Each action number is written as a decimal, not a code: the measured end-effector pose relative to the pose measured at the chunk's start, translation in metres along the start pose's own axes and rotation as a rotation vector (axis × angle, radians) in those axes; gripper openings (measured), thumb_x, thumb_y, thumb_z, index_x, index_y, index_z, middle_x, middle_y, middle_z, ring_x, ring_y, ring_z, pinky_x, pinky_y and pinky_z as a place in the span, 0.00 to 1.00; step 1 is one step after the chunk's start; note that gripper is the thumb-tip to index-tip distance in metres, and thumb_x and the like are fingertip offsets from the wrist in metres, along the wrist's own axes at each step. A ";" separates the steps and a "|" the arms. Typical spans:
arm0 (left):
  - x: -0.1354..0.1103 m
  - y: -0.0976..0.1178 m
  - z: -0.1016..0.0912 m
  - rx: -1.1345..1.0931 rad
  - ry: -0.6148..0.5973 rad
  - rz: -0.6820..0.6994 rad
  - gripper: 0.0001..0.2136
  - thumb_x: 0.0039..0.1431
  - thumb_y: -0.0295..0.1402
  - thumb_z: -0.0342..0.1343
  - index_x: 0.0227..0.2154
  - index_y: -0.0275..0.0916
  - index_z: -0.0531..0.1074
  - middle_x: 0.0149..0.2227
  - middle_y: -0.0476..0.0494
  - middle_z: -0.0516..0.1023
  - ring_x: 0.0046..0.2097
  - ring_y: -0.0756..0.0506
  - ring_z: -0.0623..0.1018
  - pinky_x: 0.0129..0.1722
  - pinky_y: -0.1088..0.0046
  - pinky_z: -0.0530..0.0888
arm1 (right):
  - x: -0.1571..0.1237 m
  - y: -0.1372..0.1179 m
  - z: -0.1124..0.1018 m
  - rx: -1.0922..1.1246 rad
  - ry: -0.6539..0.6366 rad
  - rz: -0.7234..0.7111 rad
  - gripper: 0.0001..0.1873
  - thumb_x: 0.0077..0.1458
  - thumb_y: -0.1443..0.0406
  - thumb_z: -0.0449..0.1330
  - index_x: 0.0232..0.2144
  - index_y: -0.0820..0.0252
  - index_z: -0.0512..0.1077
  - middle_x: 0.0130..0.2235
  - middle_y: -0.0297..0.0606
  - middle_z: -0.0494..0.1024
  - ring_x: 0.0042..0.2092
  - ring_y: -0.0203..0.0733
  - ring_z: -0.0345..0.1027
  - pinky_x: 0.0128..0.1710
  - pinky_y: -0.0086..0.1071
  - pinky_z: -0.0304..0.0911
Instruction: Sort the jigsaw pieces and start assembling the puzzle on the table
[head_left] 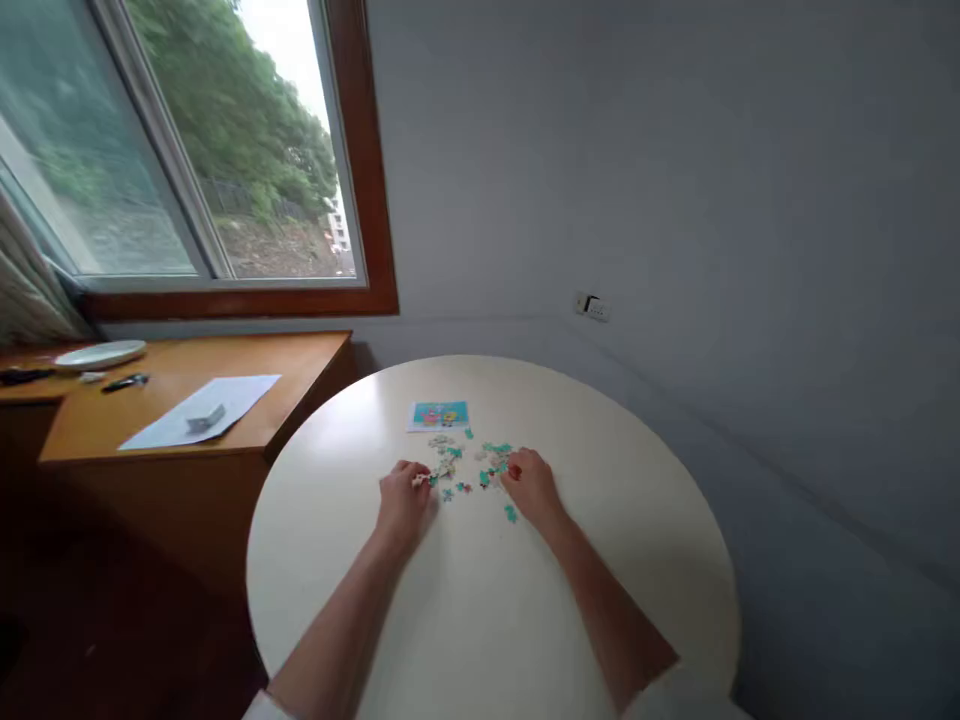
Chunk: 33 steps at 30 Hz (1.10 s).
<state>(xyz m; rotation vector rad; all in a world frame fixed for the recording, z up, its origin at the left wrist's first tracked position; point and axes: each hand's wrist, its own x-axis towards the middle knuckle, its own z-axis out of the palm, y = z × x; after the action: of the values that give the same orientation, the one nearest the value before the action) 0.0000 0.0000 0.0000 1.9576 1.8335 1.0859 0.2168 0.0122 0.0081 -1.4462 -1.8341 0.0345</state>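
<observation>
On a round white table [465,620], the left hand [403,497] pinches a puzzle piece [421,480] between its fingers, beside loose jigsaw pieces [484,479] where the right hand's [533,487] fingers curl, their grip unclear.

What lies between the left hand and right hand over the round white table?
Scattered small teal and multicoloured jigsaw puzzle pieces, seen in the head view.

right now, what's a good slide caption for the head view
Left hand and right hand at scattered jigsaw pieces on a pale round table, a colourful picture card beyond.
</observation>
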 end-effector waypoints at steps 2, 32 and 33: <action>0.000 0.002 -0.001 0.007 -0.018 0.019 0.08 0.48 0.22 0.52 0.28 0.37 0.74 0.33 0.46 0.75 0.34 0.49 0.75 0.39 0.72 0.67 | -0.001 0.000 0.000 0.023 0.005 -0.001 0.10 0.35 0.74 0.49 0.13 0.58 0.51 0.19 0.29 0.55 0.24 0.32 0.52 0.25 0.26 0.46; -0.004 0.013 -0.002 0.160 -0.197 0.018 0.12 0.50 0.22 0.50 0.35 0.41 0.73 0.39 0.46 0.77 0.43 0.45 0.73 0.45 0.65 0.61 | -0.021 -0.027 0.010 0.032 -0.412 -0.141 0.18 0.50 0.63 0.59 0.46 0.53 0.70 0.53 0.43 0.67 0.56 0.46 0.57 0.55 0.43 0.48; -0.004 0.013 -0.003 0.162 -0.193 0.014 0.12 0.50 0.22 0.50 0.35 0.41 0.73 0.38 0.46 0.77 0.43 0.45 0.73 0.45 0.65 0.61 | -0.022 -0.028 0.010 0.019 -0.436 -0.134 0.18 0.51 0.62 0.59 0.46 0.53 0.70 0.53 0.42 0.67 0.56 0.46 0.57 0.56 0.44 0.47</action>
<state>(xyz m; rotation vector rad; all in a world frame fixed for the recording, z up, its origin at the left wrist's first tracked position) 0.0084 -0.0070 0.0088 2.0850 1.8561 0.7421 0.1894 -0.0115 0.0022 -1.3754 -2.2700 0.3219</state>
